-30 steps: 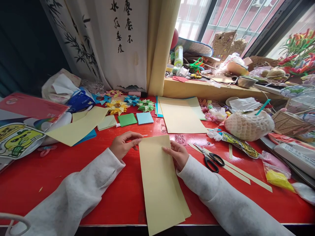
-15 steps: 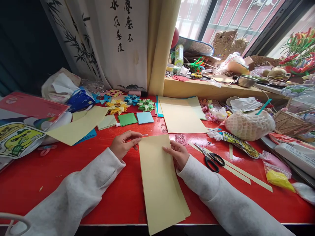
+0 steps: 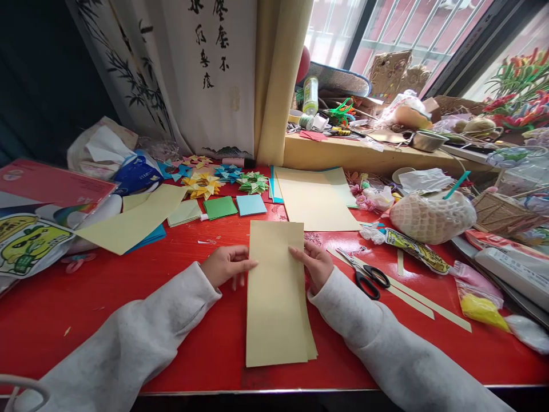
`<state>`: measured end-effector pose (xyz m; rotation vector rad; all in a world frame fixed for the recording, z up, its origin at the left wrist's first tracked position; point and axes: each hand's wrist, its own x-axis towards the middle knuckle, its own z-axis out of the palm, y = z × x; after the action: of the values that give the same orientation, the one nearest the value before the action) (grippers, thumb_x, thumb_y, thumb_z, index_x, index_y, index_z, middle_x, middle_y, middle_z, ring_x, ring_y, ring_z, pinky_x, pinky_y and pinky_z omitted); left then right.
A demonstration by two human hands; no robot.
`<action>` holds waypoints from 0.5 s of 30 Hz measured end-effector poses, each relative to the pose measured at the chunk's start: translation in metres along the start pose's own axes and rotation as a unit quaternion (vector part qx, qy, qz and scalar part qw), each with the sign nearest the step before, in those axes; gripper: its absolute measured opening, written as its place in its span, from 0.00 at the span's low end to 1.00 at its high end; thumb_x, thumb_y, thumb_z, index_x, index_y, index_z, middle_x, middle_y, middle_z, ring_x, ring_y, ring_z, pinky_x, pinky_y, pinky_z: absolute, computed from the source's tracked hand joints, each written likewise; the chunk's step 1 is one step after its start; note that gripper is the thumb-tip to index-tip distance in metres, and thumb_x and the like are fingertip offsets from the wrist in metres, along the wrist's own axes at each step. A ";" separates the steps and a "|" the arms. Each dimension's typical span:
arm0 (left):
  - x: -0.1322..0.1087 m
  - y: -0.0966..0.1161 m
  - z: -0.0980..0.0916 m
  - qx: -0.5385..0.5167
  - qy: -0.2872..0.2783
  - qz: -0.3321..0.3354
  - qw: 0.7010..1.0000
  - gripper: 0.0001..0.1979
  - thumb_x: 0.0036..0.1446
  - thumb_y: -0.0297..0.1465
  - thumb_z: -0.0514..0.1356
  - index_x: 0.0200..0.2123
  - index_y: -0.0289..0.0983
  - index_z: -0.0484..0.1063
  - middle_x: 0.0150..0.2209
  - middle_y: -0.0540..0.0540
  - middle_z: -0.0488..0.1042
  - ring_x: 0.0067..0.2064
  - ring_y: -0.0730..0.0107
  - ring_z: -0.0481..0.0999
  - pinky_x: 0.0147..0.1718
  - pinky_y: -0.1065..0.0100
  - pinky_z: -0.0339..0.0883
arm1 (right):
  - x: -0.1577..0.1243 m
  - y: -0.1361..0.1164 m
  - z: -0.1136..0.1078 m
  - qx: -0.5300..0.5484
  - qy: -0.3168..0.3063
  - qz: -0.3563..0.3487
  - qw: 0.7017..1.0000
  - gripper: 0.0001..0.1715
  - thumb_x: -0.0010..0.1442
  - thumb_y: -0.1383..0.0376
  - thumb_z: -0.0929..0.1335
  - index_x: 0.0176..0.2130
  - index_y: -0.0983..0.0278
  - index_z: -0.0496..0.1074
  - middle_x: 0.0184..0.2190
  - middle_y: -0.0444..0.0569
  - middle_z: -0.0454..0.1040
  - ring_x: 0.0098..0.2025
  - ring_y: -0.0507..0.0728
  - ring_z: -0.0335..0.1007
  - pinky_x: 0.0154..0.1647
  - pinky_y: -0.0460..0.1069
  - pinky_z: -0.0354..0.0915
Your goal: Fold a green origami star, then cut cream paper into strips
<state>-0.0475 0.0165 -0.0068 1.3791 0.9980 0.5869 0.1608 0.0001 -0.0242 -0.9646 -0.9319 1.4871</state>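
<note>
Long pale yellow paper strips (image 3: 278,303) lie stacked over the red table, their lower right corners slightly fanned. My right hand (image 3: 316,264) pinches the stack's right edge near the top, thumb on the front and fingers behind. At the left edge, my left hand (image 3: 228,265) has its thumb on the paper, with fingers curled beside and partly behind it. Black-handled scissors (image 3: 366,277) lie right of my right hand, beside narrow cut strips (image 3: 433,303). Beyond the stack are a green paper square (image 3: 220,207) and a light blue one (image 3: 251,205).
Large cream sheets (image 3: 317,200) lie at the back of the red table (image 3: 171,326). Folded paper stars (image 3: 201,186) sit behind the squares. A netted round object with a straw (image 3: 433,217) and small bags stand at the right. Packages (image 3: 34,240) crowd the left side.
The strip stack has moved up and away from the table's front edge, standing straighter and less fanned. My left hand has shifted down along its left edge.
</note>
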 end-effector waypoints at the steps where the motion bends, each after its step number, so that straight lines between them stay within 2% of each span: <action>1: 0.000 0.000 0.001 0.003 -0.009 0.003 1.000 0.13 0.47 0.38 0.59 0.31 0.32 0.67 0.18 0.52 0.67 0.16 0.76 0.66 0.12 0.75 0.62 | 0.000 0.000 0.000 0.002 -0.001 0.002 1.000 0.17 0.46 0.63 0.70 0.38 0.63 0.70 0.33 0.48 0.76 0.35 0.57 0.72 0.38 0.53 0.67; 3: 0.001 0.000 0.001 -0.007 0.013 0.016 1.000 0.12 0.46 0.37 0.60 0.27 0.32 0.67 0.16 0.52 0.66 0.17 0.76 0.67 0.12 0.75 0.63 | 0.000 -0.001 0.001 0.003 -0.019 0.025 1.000 0.18 0.46 0.63 0.70 0.39 0.64 0.70 0.33 0.48 0.76 0.34 0.58 0.72 0.37 0.54 0.67; 7: 0.003 0.003 -0.007 -0.042 0.100 0.031 0.994 0.14 0.43 0.36 0.62 0.30 0.32 0.67 0.17 0.53 0.66 0.17 0.76 0.67 0.11 0.76 0.62 | -0.003 0.000 0.005 -0.007 -0.055 0.091 0.994 0.17 0.43 0.62 0.71 0.35 0.66 0.72 0.30 0.50 0.76 0.30 0.57 0.72 0.33 0.53 0.67; 9: 0.004 0.004 -0.009 -0.047 0.117 0.035 0.991 0.14 0.43 0.37 0.62 0.31 0.32 0.67 0.18 0.53 0.67 0.17 0.76 0.67 0.10 0.76 0.61 | -0.004 0.000 0.007 -0.013 -0.050 0.100 0.994 0.16 0.42 0.61 0.72 0.33 0.67 0.72 0.28 0.50 0.76 0.29 0.57 0.72 0.32 0.52 0.67; 11: 0.003 0.003 -0.007 -0.044 0.091 0.030 0.994 0.16 0.44 0.37 0.61 0.34 0.33 0.66 0.19 0.52 0.68 0.16 0.76 0.68 0.09 0.76 0.61 | -0.004 0.000 0.007 -0.014 -0.032 0.087 0.996 0.16 0.41 0.61 0.72 0.32 0.67 0.72 0.28 0.49 0.76 0.28 0.56 0.72 0.31 0.51 0.67; 13: 0.002 0.002 -0.004 -0.034 0.042 0.012 0.998 0.18 0.44 0.38 0.61 0.37 0.33 0.65 0.20 0.52 0.70 0.16 0.75 0.68 0.09 0.75 0.60 | -0.003 0.000 0.007 -0.016 -0.017 0.071 0.997 0.16 0.41 0.60 0.72 0.32 0.67 0.72 0.27 0.48 0.76 0.28 0.56 0.72 0.31 0.51 0.67; 15: 0.001 0.000 0.000 -0.021 0.010 -0.010 1.000 0.18 0.44 0.38 0.61 0.37 0.33 0.67 0.17 0.53 0.69 0.15 0.76 0.66 0.10 0.76 0.59 | -0.002 0.000 0.006 -0.018 -0.012 0.060 0.998 0.17 0.41 0.60 0.72 0.32 0.67 0.72 0.27 0.48 0.76 0.28 0.55 0.72 0.32 0.51 0.67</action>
<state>-0.0466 0.0173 -0.0068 1.3265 1.0086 0.6053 0.1549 -0.0025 -0.0217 -1.0463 -0.9353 1.5907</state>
